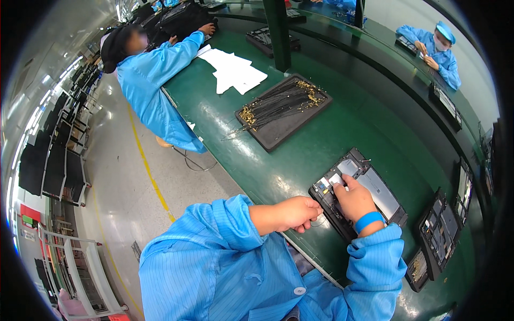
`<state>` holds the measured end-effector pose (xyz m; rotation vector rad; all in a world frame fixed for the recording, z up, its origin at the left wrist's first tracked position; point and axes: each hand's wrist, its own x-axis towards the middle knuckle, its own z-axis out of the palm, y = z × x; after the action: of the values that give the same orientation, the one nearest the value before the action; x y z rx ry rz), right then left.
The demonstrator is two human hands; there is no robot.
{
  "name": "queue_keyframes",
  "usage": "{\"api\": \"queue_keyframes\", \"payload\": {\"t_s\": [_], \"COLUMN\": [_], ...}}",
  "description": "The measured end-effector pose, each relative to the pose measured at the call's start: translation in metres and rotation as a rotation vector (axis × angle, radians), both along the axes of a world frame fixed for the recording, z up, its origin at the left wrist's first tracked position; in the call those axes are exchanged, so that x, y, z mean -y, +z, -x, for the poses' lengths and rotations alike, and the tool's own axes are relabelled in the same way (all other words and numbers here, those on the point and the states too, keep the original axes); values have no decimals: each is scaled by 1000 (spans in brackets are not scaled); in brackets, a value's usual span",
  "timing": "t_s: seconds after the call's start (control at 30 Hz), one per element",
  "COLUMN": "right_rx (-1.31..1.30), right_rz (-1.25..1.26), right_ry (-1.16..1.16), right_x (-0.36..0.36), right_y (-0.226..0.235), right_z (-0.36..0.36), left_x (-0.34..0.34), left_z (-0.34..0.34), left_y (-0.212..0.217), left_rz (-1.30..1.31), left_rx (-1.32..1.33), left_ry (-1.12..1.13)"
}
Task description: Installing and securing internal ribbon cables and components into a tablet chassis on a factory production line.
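Observation:
An opened flat electronic device, with a black frame, silver-grey panels and small parts inside, lies at an angle near the table's front edge. My right hand, a blue band at its wrist, reaches over it; thumb and forefinger bear on the inner parts beside a white piece, the other fingers curled. Off the device's left corner, my left hand is closed in a pinch. A thin dark wire curves by its fingertips, mostly hidden. Farther off, a black tray carries a bundle of black cables with gold-coloured ends.
White sheets lie on the green table beyond the tray. More opened devices stand at the right. A green post rises behind the tray. Co-workers in blue sit at the far left and far right.

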<state>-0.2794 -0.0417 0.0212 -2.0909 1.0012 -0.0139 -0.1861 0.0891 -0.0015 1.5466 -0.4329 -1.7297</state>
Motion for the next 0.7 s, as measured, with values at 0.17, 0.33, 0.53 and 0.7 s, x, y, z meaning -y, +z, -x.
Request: {"api": "queue_keyframes", "payload": {"t_s": [0.17, 0.33, 0.53, 0.7], "right_rx": [-92, -59, 93, 405], "right_rz": [-49, -335, -355, -315], "right_ry": [34, -138, -302, -585], "right_x": [3, 4, 2, 14], "right_y": [2, 13, 4, 4], "right_z": [-5, -5, 10, 74], "left_x": [0, 1, 2, -1], "left_z": [-1, -1, -3, -6], "left_y": [0, -1, -4, 3], "left_rz": [-1, 20, 18, 8], "left_rx": [-8, 42, 3, -79], "left_ry": [18, -9, -15, 44]}}
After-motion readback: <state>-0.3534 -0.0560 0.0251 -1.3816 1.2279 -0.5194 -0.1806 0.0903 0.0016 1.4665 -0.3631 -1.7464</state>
